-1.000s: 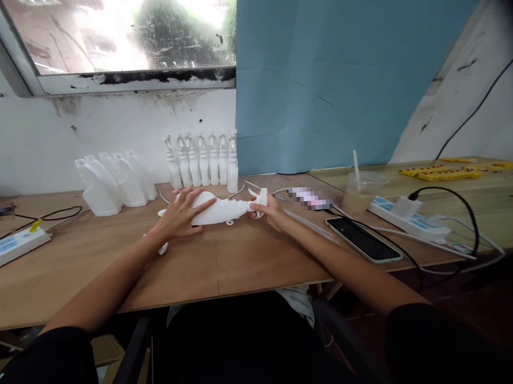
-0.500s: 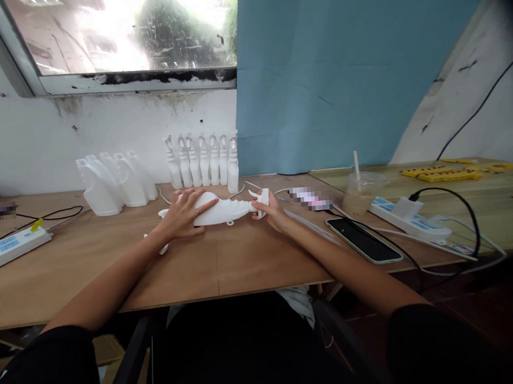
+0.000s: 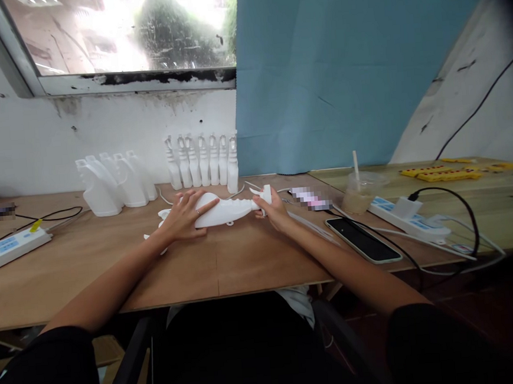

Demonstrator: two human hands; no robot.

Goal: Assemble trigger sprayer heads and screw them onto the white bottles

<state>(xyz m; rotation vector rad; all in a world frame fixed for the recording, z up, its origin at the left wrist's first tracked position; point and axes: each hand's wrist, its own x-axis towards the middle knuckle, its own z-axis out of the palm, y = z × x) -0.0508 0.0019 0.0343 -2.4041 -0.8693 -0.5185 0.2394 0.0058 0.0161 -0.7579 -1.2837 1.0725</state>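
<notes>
A long white plastic model with a ridged neck lies on its side on the wooden table. My left hand rests over its thick left end, fingers curved around it. My right hand pinches the small white piece at its narrow right end. Small loose white parts lie by my left wrist.
White jug-shaped parts and a row of slim white upright parts stand by the wall. A phone, a drink cup with a straw, power strips, cables and yellow pieces lie around.
Both hands and the white model have shifted slightly away from me and to the right; my right hand's grip on the end piece has tightened.
</notes>
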